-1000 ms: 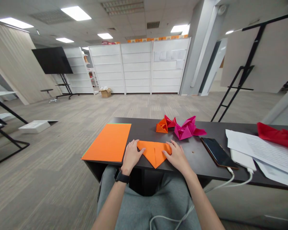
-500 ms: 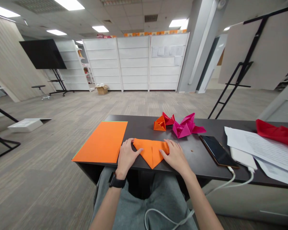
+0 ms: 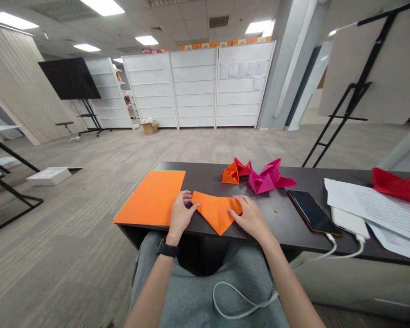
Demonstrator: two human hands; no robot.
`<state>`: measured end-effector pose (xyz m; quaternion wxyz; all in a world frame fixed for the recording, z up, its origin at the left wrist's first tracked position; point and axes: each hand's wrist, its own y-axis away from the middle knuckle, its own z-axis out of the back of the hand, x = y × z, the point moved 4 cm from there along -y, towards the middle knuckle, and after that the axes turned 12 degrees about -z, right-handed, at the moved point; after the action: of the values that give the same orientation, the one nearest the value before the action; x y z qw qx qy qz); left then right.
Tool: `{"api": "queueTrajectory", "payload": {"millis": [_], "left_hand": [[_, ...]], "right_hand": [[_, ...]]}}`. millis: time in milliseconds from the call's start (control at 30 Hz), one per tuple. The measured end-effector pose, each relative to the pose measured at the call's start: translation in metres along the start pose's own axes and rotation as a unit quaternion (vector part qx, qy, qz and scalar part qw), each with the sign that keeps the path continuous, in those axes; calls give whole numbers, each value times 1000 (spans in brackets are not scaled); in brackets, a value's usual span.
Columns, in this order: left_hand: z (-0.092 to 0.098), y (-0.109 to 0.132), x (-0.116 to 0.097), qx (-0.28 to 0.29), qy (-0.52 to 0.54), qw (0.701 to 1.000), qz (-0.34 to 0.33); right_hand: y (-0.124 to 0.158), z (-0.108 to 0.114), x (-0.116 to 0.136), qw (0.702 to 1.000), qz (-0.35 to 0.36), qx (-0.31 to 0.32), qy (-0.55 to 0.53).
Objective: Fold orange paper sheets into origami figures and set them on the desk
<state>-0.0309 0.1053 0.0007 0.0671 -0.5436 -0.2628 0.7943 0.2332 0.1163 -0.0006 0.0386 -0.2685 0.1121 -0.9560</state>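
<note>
An orange paper folded into a downward-pointing triangle [image 3: 217, 213] lies at the near edge of the dark table [image 3: 205, 180]. My left hand [image 3: 180, 214], with a black watch on the wrist, pinches the paper's left corner. My right hand [image 3: 248, 216] lies with fingers stretched flat on its right corner. A stack of flat orange sheets [image 3: 151, 197] sits just left of my left hand.
Behind the fold stand a small orange and red paper figure [image 3: 235, 171] and a pink one [image 3: 267, 178]. A black phone [image 3: 310, 212], a white power bank [image 3: 348, 222] with cable, printed sheets [image 3: 372, 205] and red paper [image 3: 398, 186] fill the right side.
My left hand has slid up to the paper's left corner and my right fingers moved a little inward; the folded paper sits slightly turned. The camera view has shifted.
</note>
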Motion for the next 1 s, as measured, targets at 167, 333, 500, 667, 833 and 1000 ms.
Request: {"api": "queueTrajectory", "payload": {"millis": [167,333,500,667,833,1000], "left_hand": [[-1,-1,4,-6,9,1000,26],[3,-12,13,-6,-12,998,63],[3,-37,17,44,-33,997,57],[-8,-43,15,91,-15,996,16],[-11,-30,13,81,-26,996,7],[-7,-25,10,57,-66,996,4]], "right_hand": [[3,-1,3,1000,-13,23,12],[3,1,4,1000,-6,21,8],[4,1,2,1000,-3,31,4],[3,3,-1,999,-5,25,-28],[-6,6,0,1000,7,2,6],[-14,8,11,993,51,0,105]]}}
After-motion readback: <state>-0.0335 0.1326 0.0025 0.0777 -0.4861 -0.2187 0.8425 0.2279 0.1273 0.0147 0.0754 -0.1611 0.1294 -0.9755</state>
